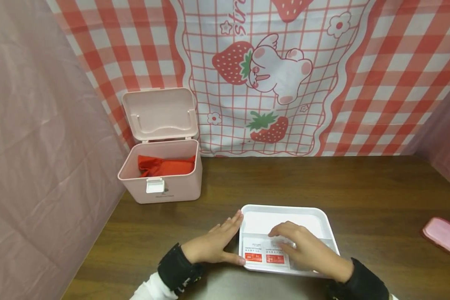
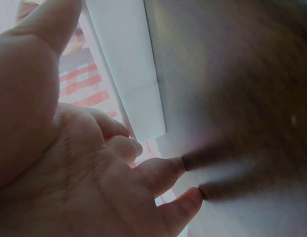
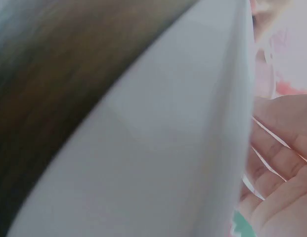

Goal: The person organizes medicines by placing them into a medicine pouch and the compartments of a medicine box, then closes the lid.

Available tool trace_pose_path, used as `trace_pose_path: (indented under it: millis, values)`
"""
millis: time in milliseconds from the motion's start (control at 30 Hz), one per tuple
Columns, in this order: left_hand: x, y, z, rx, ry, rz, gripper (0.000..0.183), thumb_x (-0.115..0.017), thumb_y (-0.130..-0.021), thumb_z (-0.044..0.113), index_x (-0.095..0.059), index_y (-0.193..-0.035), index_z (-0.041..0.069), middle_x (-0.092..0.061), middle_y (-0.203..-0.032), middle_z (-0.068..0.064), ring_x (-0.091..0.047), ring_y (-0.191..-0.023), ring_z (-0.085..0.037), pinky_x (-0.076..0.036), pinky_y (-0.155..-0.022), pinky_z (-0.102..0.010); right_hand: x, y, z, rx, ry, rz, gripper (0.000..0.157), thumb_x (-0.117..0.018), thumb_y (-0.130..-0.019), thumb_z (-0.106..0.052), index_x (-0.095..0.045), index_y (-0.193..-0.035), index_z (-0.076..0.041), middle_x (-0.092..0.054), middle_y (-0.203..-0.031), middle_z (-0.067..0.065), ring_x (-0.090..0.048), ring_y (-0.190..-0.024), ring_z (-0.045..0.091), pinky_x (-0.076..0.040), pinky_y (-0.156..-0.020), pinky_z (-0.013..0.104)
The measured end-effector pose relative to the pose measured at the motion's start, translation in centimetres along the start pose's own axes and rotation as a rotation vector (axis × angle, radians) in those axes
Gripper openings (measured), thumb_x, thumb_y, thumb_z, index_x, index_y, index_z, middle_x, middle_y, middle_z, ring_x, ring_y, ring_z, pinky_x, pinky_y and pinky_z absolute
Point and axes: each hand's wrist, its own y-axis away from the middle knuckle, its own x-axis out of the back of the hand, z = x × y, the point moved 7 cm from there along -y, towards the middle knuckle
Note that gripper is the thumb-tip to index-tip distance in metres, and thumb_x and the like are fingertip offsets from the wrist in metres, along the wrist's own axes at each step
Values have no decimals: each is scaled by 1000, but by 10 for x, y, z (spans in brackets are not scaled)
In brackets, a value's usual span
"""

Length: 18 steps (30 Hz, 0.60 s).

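Note:
A shallow white tray (image 1: 285, 221) lies on the table in the head view. Inside it, along the near side, are flat white packets (image 1: 253, 250) printed with red blocks. My left hand (image 1: 215, 246) is at the tray's left wall, fingers spread and fairly straight, thumb by the near left corner; the left wrist view shows its fingertips down at the table beside the tray. Over the tray, my right hand (image 1: 303, 248) reaches down to the packets with its thumb and fingers apart, covering part of them. The right wrist view shows mostly the tray's outer wall (image 3: 158, 148).
A pink box (image 1: 176, 189) with its lid (image 1: 163, 114) raised stands at the back left, a red cloth-like bundle (image 1: 172, 167) inside. A small pink case (image 1: 446, 235) lies at the far right. Behind the table hangs a red-and-white checked curtain (image 1: 393, 83).

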Motion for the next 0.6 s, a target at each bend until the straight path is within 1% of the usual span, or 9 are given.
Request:
trace_pose_path:
  millis: [67,167,267,367,467,600]
  values:
    - [1,0,0,0,0,0,103,-61,-77,55,-1,-148,10,5,-154,-5,-15,-139,-32,-20,-110,-53,10,4,5,-1,7,46,30,-71,-68,5,-64,-93,-10,-65,-92,-5,-60,-86,11,-51,-73,30]
    - [1,0,0,-1,1,-2,103,-61,-77,55,-1,-147,10,5,-154,-5,-15,-139,-32,-19,-110,-53,24,13,15,-37,42,93,32,-72,-67,6,-64,-93,-11,-65,-91,-6,-60,-86,10,-51,-72,27]
    - [0,0,0,-4,0,-1,103,-61,-77,55,-1,-147,10,5,-154,-5,-15,-139,-32,-19,-110,-53,38,22,27,-105,76,114,33,-74,-66,4,-64,-93,-11,-65,-92,-7,-60,-86,9,-50,-71,23]
    - [0,0,-1,-6,-3,0,103,-61,-77,55,-1,-147,10,6,-154,-5,-15,-139,-32,-19,-110,-53,53,32,39,-154,115,141,34,-75,-66,5,-65,-94,-11,-65,-92,-6,-60,-85,7,-49,-68,19]
    - [0,0,-1,-6,-2,1,103,-61,-77,56,0,-147,10,6,-153,-5,-15,-139,-32,-19,-110,-53,69,44,53,-197,155,171,36,-74,-65,7,-65,-94,-11,-65,-94,-4,-56,-89,1,-46,-70,12]
    - [0,0,0,-2,4,-3,103,-61,-77,56,0,-147,10,6,-153,-4,-14,-139,-32,-19,-110,-52,89,65,76,-260,198,207,39,-74,-64,7,-65,-96,-12,-65,-98,0,-45,-98,-14,-38,-75,2]
